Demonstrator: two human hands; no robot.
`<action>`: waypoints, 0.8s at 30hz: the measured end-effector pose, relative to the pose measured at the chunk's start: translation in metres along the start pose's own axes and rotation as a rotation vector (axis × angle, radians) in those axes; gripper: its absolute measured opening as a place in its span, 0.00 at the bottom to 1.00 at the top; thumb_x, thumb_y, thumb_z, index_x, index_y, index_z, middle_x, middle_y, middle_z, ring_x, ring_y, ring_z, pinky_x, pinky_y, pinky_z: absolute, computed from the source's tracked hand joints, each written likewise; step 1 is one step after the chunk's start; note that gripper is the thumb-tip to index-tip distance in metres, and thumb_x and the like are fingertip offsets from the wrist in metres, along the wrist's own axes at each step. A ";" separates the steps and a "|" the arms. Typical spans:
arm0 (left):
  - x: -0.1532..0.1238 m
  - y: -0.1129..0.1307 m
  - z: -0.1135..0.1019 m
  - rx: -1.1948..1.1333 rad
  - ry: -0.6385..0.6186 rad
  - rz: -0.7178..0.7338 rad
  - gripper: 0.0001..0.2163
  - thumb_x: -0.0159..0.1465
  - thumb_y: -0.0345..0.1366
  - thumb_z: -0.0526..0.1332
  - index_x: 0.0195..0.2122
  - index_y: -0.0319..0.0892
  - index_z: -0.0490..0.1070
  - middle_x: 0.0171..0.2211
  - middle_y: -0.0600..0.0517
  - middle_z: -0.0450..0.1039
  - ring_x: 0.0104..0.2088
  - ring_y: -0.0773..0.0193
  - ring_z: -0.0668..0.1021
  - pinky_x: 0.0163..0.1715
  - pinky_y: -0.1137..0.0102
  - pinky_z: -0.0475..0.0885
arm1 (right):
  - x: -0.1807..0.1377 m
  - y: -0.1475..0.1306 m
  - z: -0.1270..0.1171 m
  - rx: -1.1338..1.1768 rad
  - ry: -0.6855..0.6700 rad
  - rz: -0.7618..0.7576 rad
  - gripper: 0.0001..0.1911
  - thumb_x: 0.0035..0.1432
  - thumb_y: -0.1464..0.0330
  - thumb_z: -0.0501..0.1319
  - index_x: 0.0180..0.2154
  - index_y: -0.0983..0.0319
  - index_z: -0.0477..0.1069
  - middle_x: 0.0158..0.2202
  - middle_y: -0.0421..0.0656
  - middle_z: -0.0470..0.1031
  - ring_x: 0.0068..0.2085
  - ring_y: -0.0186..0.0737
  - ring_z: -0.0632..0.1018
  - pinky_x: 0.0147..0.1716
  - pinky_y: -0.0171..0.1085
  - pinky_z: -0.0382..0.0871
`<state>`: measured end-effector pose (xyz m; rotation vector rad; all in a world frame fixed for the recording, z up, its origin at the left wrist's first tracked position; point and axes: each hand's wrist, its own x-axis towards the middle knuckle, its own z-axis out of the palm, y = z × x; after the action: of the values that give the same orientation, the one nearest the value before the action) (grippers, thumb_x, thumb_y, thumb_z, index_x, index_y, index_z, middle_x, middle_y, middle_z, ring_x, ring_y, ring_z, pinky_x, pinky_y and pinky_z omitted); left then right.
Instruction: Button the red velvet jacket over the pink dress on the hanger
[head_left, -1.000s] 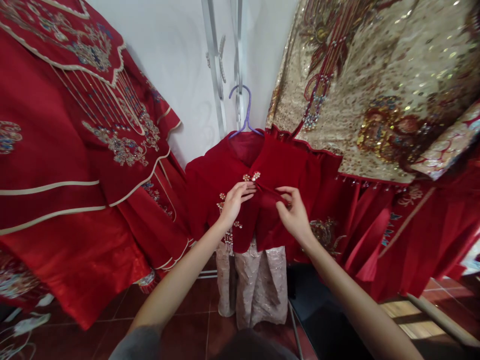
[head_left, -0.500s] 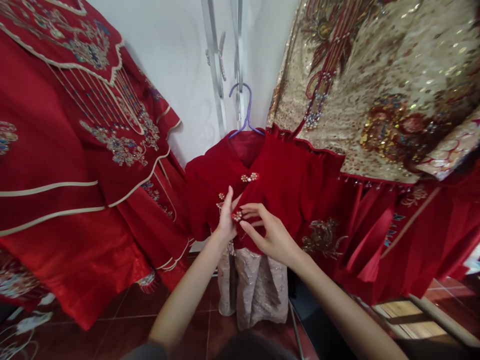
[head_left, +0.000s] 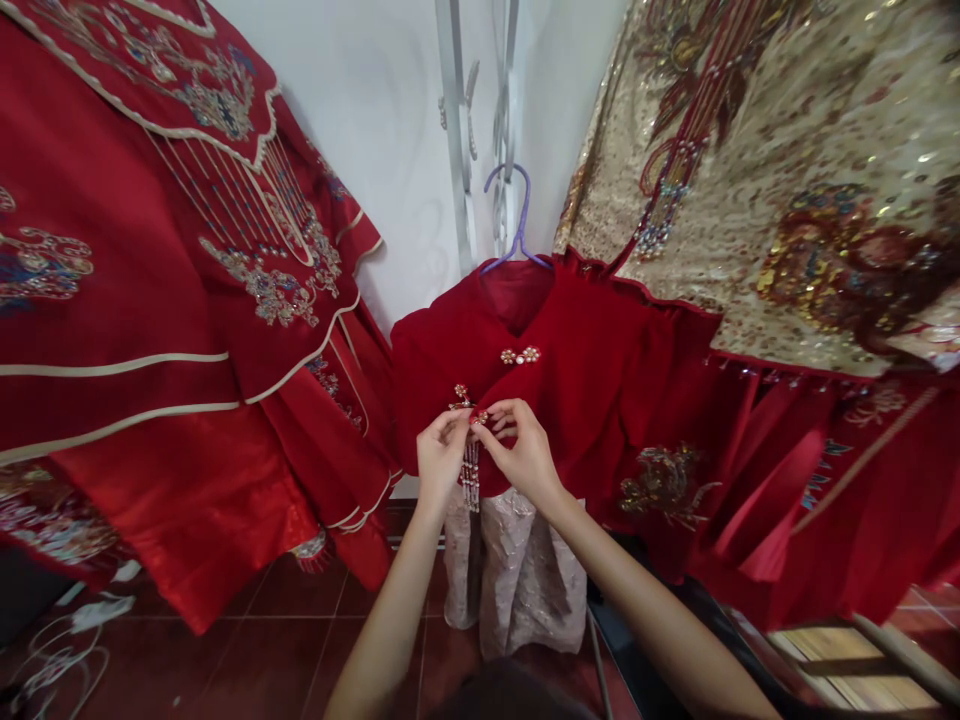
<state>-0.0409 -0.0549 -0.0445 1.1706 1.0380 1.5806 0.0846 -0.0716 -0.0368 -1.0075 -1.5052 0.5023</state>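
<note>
A small red velvet jacket (head_left: 585,360) hangs on a purple hanger (head_left: 517,215) against the white wall, over a pale pink skirt (head_left: 517,575). A jewelled clasp (head_left: 520,355) sits closed near its collar. Lower down, my left hand (head_left: 440,455) and my right hand (head_left: 521,450) meet at a second jewelled clasp (head_left: 471,410) with a beaded tassel (head_left: 470,478) hanging from it. Both hands pinch the clasp and the jacket edges beside it, fingers curled.
A large red embroidered robe (head_left: 150,330) hangs at the left. A gold sequinned robe (head_left: 780,170) over red skirts (head_left: 825,500) hangs at the right. A metal rail (head_left: 457,130) runs up the wall. White cables (head_left: 67,640) lie on the dark red floor tiles.
My hands dropped from the upper clasp to the lower clasp and closed in on it together. The view shifted slightly to the left, so the jacket sits further right.
</note>
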 end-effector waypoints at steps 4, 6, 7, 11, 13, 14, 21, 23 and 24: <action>0.003 0.001 0.001 0.111 0.051 0.141 0.11 0.55 0.42 0.66 0.35 0.40 0.74 0.36 0.48 0.78 0.37 0.62 0.79 0.41 0.67 0.75 | 0.002 -0.005 0.001 0.091 0.023 0.008 0.10 0.58 0.61 0.63 0.36 0.59 0.66 0.35 0.42 0.73 0.36 0.37 0.77 0.37 0.39 0.77; 0.006 -0.001 0.001 0.151 0.089 0.197 0.13 0.55 0.41 0.66 0.39 0.41 0.72 0.41 0.47 0.76 0.40 0.62 0.78 0.42 0.67 0.74 | 0.004 -0.005 0.000 0.127 0.030 0.012 0.11 0.57 0.60 0.63 0.35 0.59 0.66 0.35 0.42 0.74 0.36 0.38 0.78 0.38 0.39 0.77; 0.007 -0.004 0.001 0.150 0.099 0.206 0.14 0.55 0.42 0.66 0.40 0.42 0.71 0.42 0.47 0.75 0.41 0.62 0.78 0.43 0.67 0.74 | 0.005 -0.004 -0.001 0.141 0.034 0.018 0.11 0.57 0.60 0.63 0.35 0.59 0.66 0.35 0.42 0.75 0.37 0.38 0.79 0.39 0.39 0.77; 0.016 -0.017 -0.002 0.039 0.057 0.111 0.16 0.59 0.49 0.62 0.41 0.42 0.68 0.40 0.47 0.75 0.42 0.61 0.79 0.44 0.64 0.74 | 0.012 0.006 -0.007 0.157 0.031 0.073 0.13 0.54 0.58 0.65 0.33 0.59 0.69 0.33 0.43 0.77 0.35 0.39 0.80 0.39 0.39 0.78; 0.019 -0.022 -0.003 -0.008 0.041 0.063 0.17 0.59 0.50 0.61 0.40 0.41 0.68 0.40 0.47 0.75 0.42 0.61 0.79 0.44 0.64 0.74 | 0.016 0.012 -0.009 0.128 0.006 0.091 0.12 0.53 0.59 0.66 0.32 0.60 0.70 0.31 0.43 0.78 0.33 0.39 0.80 0.37 0.39 0.78; 0.020 -0.024 -0.003 -0.026 0.033 0.047 0.17 0.59 0.49 0.62 0.40 0.41 0.69 0.40 0.47 0.75 0.42 0.61 0.79 0.44 0.64 0.74 | 0.018 0.014 -0.010 0.103 -0.006 0.092 0.12 0.53 0.59 0.66 0.32 0.60 0.70 0.31 0.43 0.78 0.32 0.39 0.80 0.36 0.39 0.78; 0.019 -0.018 0.000 -0.088 -0.004 0.005 0.14 0.58 0.45 0.64 0.39 0.40 0.73 0.41 0.47 0.77 0.42 0.63 0.79 0.50 0.62 0.73 | 0.029 0.019 -0.009 0.002 -0.023 0.036 0.09 0.55 0.62 0.64 0.33 0.60 0.70 0.31 0.42 0.78 0.33 0.38 0.80 0.36 0.38 0.77; 0.019 -0.015 0.000 -0.078 -0.011 0.008 0.14 0.58 0.44 0.64 0.39 0.40 0.74 0.41 0.46 0.78 0.42 0.62 0.80 0.50 0.62 0.73 | 0.031 0.019 -0.006 -0.012 -0.028 0.029 0.08 0.55 0.63 0.64 0.33 0.60 0.70 0.31 0.42 0.78 0.32 0.37 0.80 0.36 0.38 0.77; 0.019 -0.015 0.000 -0.062 -0.013 0.017 0.14 0.58 0.44 0.64 0.39 0.39 0.75 0.41 0.46 0.78 0.42 0.61 0.80 0.51 0.62 0.72 | 0.032 0.019 -0.004 -0.019 -0.032 0.022 0.07 0.55 0.64 0.64 0.33 0.60 0.69 0.31 0.42 0.78 0.32 0.37 0.80 0.36 0.37 0.77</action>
<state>-0.0417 -0.0327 -0.0540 1.1491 0.9667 1.6053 0.0969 -0.0367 -0.0326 -1.0363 -1.5312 0.5220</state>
